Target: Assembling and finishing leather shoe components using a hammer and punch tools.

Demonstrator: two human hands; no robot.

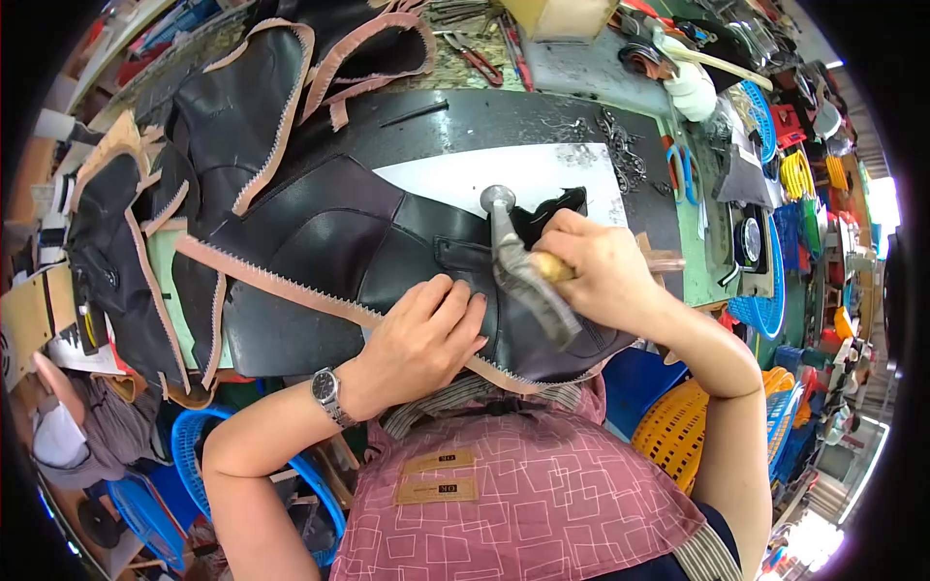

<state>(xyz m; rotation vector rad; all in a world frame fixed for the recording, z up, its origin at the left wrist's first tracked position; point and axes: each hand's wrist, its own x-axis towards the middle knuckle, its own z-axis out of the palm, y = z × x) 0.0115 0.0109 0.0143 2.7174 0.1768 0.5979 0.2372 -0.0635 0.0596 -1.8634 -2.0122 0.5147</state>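
A black leather boot upper [329, 228] with a pinkish zigzag-cut lining edge lies across the work board in front of me. My left hand [421, 339] rests on its near part, fingers bent and close together over the leather. Whether the fingertips pinch anything small is hidden. My right hand [601, 271] grips the wooden handle of a metal hammer [523, 276]. The hammer's round face [497, 198] is over a white sheet [455, 169], beside a small black leather end with a wavy outline [557, 211]. Whether the face touches the sheet is unclear.
More black leather uppers [232, 107] are piled at the left. Black scraps [620, 145] and blue-handled scissors [683, 174] lie right of the sheet. Red-handled pliers [475, 58] are at the back. A yellow basket [678, 421] stands below right. Another person's arm [63, 392] shows far left.
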